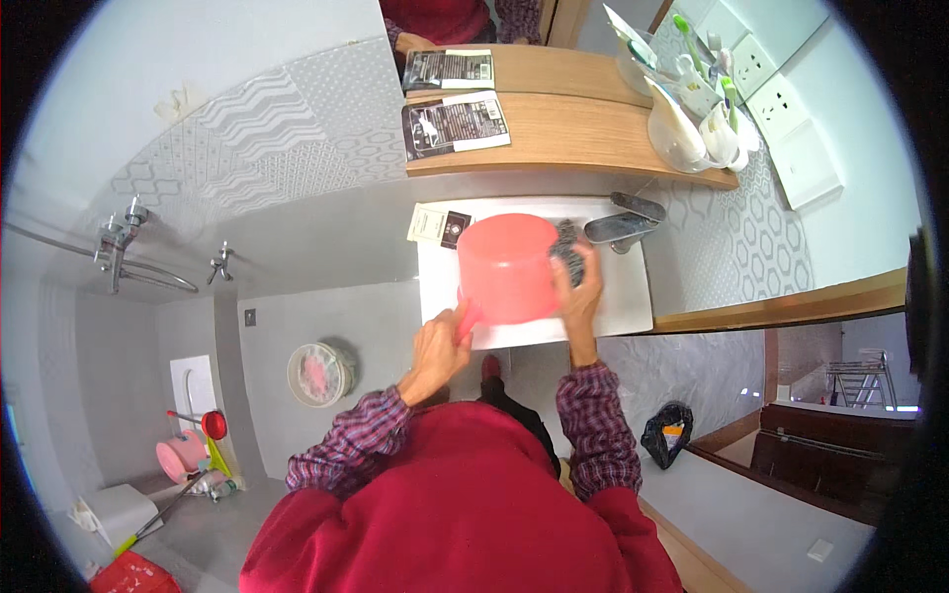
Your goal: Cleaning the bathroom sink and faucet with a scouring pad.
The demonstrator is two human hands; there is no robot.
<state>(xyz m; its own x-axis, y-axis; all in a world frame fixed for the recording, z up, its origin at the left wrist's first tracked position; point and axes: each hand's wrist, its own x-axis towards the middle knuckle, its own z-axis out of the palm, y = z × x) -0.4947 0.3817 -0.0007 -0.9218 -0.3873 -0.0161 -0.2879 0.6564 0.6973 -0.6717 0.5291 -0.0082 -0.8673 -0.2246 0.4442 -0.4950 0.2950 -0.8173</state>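
Over the white washbasin (628, 296) I hold a pink plastic water dipper (507, 267), its bottom side turned up toward me. My left hand (441, 344) is closed round the dipper's short handle at the lower left. At the dipper's right side, my right hand (581, 287) grips a dark grey scouring pad (568, 255) and presses it against the wall of the dipper. The inside of the dipper is hidden. Just beyond my right hand stands the dark metal faucet (623, 222). A cream and black packet (440, 225) lies on the basin's back left corner.
A wooden shelf (583, 128) above the basin bears black pouches (455, 124) and holders with toothbrushes (730, 94). On the floor stand a white bucket (321, 376) at left and a black bag (667, 435) at right. Wall taps (119, 242) stick out at far left.
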